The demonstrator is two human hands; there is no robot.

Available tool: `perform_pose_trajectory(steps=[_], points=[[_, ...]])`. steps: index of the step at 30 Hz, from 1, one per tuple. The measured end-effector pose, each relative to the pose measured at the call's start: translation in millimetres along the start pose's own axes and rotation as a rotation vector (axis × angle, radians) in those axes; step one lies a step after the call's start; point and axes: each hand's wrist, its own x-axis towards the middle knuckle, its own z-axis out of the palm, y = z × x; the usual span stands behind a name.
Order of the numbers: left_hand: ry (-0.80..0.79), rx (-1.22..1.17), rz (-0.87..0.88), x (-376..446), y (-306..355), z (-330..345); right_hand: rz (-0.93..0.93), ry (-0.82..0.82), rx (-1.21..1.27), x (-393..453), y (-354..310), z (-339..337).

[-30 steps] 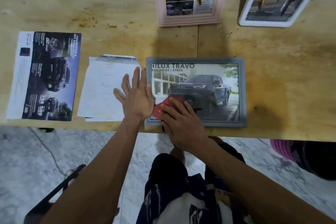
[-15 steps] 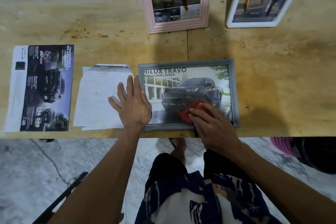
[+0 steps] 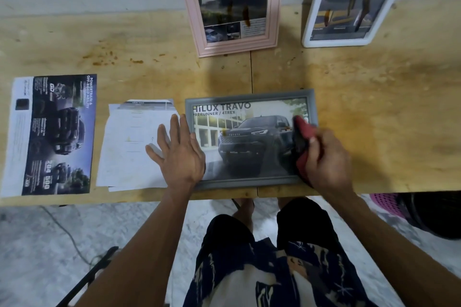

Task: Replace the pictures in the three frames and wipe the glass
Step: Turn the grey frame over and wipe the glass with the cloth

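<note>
1. A wooden table (image 3: 374, 107) spans the frame's middle.
2. The grey frame (image 3: 249, 183) lies flat at lower centre.
3. The left hand (image 3: 180, 154) presses its left edge, fingers straight.
4. The right hand (image 3: 326, 154) clutches a red cloth (image 3: 305, 128) on the glass's right side.
5. A pink frame (image 3: 232, 43) and a white frame (image 3: 336, 41) stand at the top.

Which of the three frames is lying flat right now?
The grey frame, flat at the table's near edge under both hands. The pink frame and the white frame stand propped at the back against the wall.
</note>
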Motion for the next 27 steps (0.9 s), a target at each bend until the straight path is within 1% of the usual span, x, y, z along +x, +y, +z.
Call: perform_pose_trajectory(steps=[1, 2, 3, 4, 6, 8, 11, 13, 16, 23, 27], points=[[0.001, 0.003, 0.002, 0, 0, 0, 0.107, 0.087, 0.046, 12, -6, -1], [-0.003, 0.001, 0.001, 1, 0, 0, 0.148, 0.142, 0.053, 25, -9, 1], [-0.007, -0.002, 0.000, 1, 0, 0, 0.133, 0.143, 0.041, 36, -12, 6], [-0.009, -0.006, 0.002, 1, -1, 0, 0.087, 0.105, 0.002, 43, -14, 15], [-0.010, -0.004, 0.005, 1, -2, 0, -0.007, -0.015, -0.219, 43, -11, 42], [-0.012, 0.001, 0.004, 2, -2, 1, -0.022, -0.107, -0.422, 33, -8, 69], [-0.004, 0.010, -0.002, 2, -1, 2, 0.033, -0.152, -0.428, 26, -20, 90], [-0.010, 0.007, -0.006, 2, -1, 3, 0.026, -0.170, -0.410, 24, -30, 97], [-0.017, 0.003, -0.008, 3, -2, 4, -0.051, -0.249, -0.400, 17, -44, 107], [-0.022, -0.017, -0.014, 3, -2, 4, -0.370, -0.463, -0.371, 9, -69, 123], [-0.017, -0.023, -0.005, 2, -3, 4, -0.524, -0.476, -0.391, -6, -64, 116]])
